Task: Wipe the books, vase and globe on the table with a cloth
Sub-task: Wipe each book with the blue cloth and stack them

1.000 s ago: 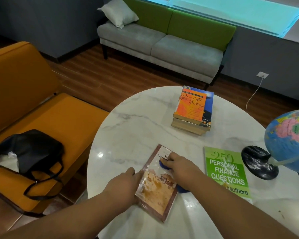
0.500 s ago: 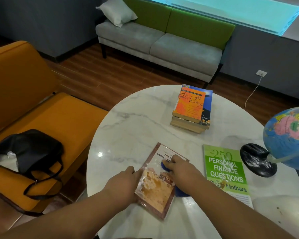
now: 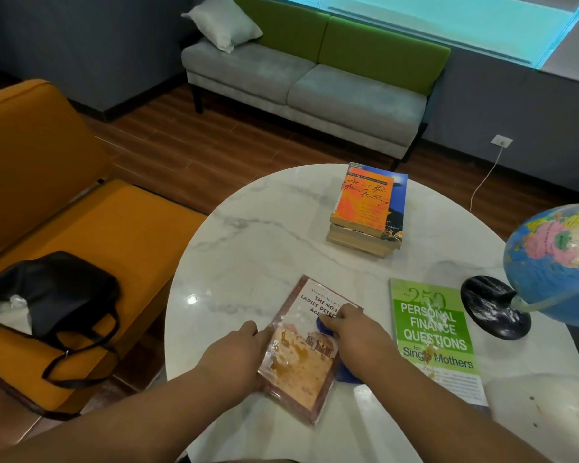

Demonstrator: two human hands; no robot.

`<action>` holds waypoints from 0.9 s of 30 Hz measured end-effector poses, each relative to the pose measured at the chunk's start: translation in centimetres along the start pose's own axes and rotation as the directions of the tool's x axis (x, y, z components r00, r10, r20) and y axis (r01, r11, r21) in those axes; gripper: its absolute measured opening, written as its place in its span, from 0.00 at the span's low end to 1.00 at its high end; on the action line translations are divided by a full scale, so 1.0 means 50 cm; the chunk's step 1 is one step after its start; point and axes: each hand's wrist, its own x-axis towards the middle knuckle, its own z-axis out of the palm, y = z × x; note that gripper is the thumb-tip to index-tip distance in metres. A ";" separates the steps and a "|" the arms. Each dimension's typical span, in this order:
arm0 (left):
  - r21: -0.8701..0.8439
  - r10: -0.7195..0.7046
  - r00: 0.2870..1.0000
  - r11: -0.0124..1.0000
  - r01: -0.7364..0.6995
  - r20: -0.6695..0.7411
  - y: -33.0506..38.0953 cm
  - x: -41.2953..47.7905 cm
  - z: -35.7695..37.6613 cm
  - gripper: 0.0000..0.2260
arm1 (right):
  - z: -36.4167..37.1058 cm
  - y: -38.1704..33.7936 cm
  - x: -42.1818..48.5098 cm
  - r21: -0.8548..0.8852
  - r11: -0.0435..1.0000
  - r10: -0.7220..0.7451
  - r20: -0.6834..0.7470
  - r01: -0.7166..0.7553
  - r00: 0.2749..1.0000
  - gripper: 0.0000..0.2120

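Note:
A brown-bordered paperback [image 3: 303,359] with orange smears lies near the front of the round marble table [image 3: 248,248]. My left hand [image 3: 234,354] presses its left edge and holds it flat. My right hand [image 3: 356,339] is shut on a blue cloth [image 3: 346,374] and presses it on the book's right side. A green finance book [image 3: 432,332] with small stains lies to the right. A stack of books [image 3: 368,208] with an orange cover on top stands at the back. The globe [image 3: 555,262] on its black base [image 3: 492,305] stands at the right edge. A white object [image 3: 549,412] sits at the lower right.
An orange chair [image 3: 81,245] with a black bag [image 3: 51,295] on it stands close to the table's left. A grey and green sofa [image 3: 315,81] with a white pillow [image 3: 223,23] stands beyond on the wooden floor. A cable [image 3: 485,178] runs from a wall socket.
My right hand with the cloth has slid down the book's cover toward me, so more of the title shows. My left hand stays on the book's left edge.

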 end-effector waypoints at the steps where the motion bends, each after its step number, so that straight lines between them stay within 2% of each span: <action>1: -0.002 0.001 1.000 1.000 -0.001 0.001 0.001 0.000 -0.002 0.39 | 0.003 -0.005 -0.007 0.066 0.997 -0.030 -0.011 0.031 0.999 0.25; 4: -0.009 0.004 1.000 1.000 -0.004 -0.001 0.003 -0.002 -0.005 0.37 | 0.014 0.004 -0.027 0.130 0.983 -0.129 -0.005 0.128 0.992 0.23; 8: -0.003 0.005 1.000 1.000 -0.005 -0.005 0.004 -0.004 -0.007 0.37 | 0.007 0.010 -0.024 0.134 0.991 -0.009 -0.093 0.021 0.996 0.24; 13: -0.008 0.005 1.000 1.000 -0.005 -0.008 0.004 -0.003 -0.007 0.36 | 0.014 0.007 -0.055 0.174 0.977 -0.121 -0.005 0.120 0.993 0.19; 17: 0.000 0.008 1.000 1.000 -0.008 -0.004 0.007 -0.004 -0.010 0.34 | 0.019 0.029 -0.042 0.144 0.989 -0.017 -0.113 0.034 0.993 0.23; 19: 0.000 0.011 1.000 1.000 -0.011 -0.009 0.009 -0.006 -0.014 0.32 | 0.027 0.014 -0.052 0.154 0.984 -0.077 -0.101 0.093 0.992 0.20; 22: -0.001 0.016 1.000 1.000 -0.016 -0.015 0.009 -0.007 -0.016 0.32 | 0.042 0.027 -0.070 0.095 0.956 -0.275 -0.025 0.276 0.961 0.16; 23: -0.007 0.015 1.000 1.000 -0.015 -0.015 0.009 -0.007 -0.016 0.32 | 0.045 0.040 -0.069 0.109 0.954 -0.274 -0.055 0.278 0.960 0.14; 25: -0.014 0.014 1.000 1.000 -0.014 -0.015 0.009 -0.006 -0.015 0.33 | 0.042 0.062 -0.061 0.007 0.977 -0.209 -0.152 0.212 0.966 0.08; 26: -0.016 0.013 1.000 1.000 -0.014 -0.014 0.009 -0.006 -0.015 0.33 | 0.044 0.064 -0.060 0.040 0.991 -0.119 -0.173 0.128 0.978 0.08; 27: -0.017 0.012 1.000 1.000 -0.012 -0.013 0.009 -0.005 -0.015 0.33 | 0.043 0.057 -0.062 0.052 0.992 -0.102 -0.194 0.114 0.976 0.09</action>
